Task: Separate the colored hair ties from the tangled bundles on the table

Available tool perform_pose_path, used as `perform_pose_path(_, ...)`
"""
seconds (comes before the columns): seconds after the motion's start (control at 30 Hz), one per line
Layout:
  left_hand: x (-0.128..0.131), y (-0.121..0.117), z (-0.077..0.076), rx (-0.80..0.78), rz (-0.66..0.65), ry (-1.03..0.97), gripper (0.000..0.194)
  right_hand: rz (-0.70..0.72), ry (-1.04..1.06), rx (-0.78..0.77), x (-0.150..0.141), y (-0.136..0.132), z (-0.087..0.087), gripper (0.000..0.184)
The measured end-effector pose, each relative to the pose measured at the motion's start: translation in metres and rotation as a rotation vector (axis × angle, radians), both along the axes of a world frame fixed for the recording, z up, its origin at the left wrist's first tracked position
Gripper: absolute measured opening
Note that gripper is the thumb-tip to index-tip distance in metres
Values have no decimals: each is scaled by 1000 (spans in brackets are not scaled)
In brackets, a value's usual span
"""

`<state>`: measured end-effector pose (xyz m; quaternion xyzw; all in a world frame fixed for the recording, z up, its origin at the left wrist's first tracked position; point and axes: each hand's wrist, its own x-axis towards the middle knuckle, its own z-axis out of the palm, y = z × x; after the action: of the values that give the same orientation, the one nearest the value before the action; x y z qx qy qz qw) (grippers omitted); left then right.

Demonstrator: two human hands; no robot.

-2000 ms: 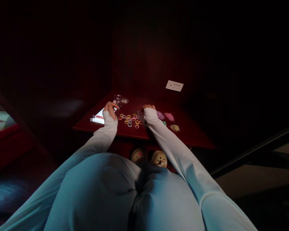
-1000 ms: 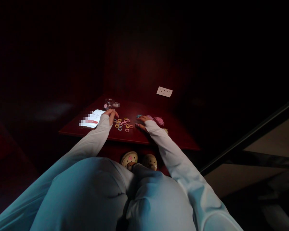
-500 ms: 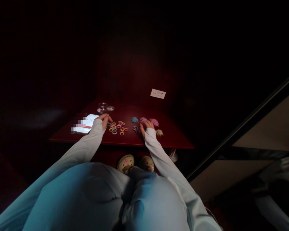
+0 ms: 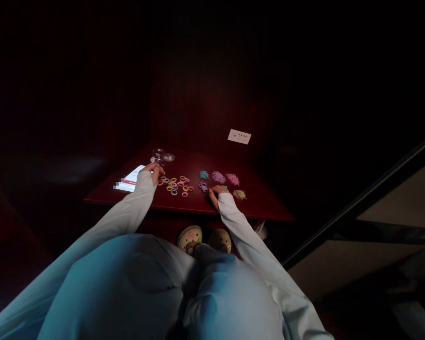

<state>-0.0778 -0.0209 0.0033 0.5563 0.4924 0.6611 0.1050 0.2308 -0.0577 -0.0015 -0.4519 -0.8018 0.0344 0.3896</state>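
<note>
My left hand (image 4: 153,171) hovers at the left edge of a spread of pastel hair ties (image 4: 177,185), its fingers bent together over the table beside a lit phone (image 4: 130,182). Whatever its fingertips may hold is hidden. My right hand (image 4: 218,192) is low over the table, fingers curled, its tips just right of a small cluster of purple hair ties (image 4: 203,187). I cannot make out anything in its grip. A little green shows on the back of that hand. Beyond it lie tangled piles: blue (image 4: 203,174), purple (image 4: 218,177), pink (image 4: 233,179) and pale yellow (image 4: 239,194).
Clear plastic containers (image 4: 159,156) stand at the back left of the dark red table (image 4: 184,163). A white socket plate (image 4: 239,136) is on the wall behind. My clogs (image 4: 190,238) are below the table's front edge. A slanted dark-edged panel (image 4: 354,198) borders the right.
My right hand has drawn back towards me, uncovering the purple pile. The left hand has shifted slightly, showing more hair ties by its fingers. The whole view has moved a little.
</note>
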Motion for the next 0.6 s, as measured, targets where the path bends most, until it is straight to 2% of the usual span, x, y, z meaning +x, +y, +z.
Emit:
perform_pose_path(0.1, 9, -1, 1, 55, -94, 176, 28, -24, 89, 9, -29, 19, 3, 26)
perform_pose_path(0.2, 20, 3, -6, 111, -262, 433, 23, 82, 128, -3, -68, 42, 0, 25)
perform_pose_path(0.27, 25, 9, -14, 92, -274, 546, 26, 130, 147, -15, -89, 55, -5, 32)
perform_pose_path(0.4, 24, 20, -26, -130, -183, 611, 43, 149, 179, -58, -101, 70, -17, 41)
perform_pose_path(0.5, 21, 22, -26, -352, -166, 706, 52, 114, 195, -98, -95, 73, -26, 50)
perform_pose_path(0.6, 20, 22, -24, -474, -169, 787, 54, 81, 136, -169, -92, 71, -28, 52)
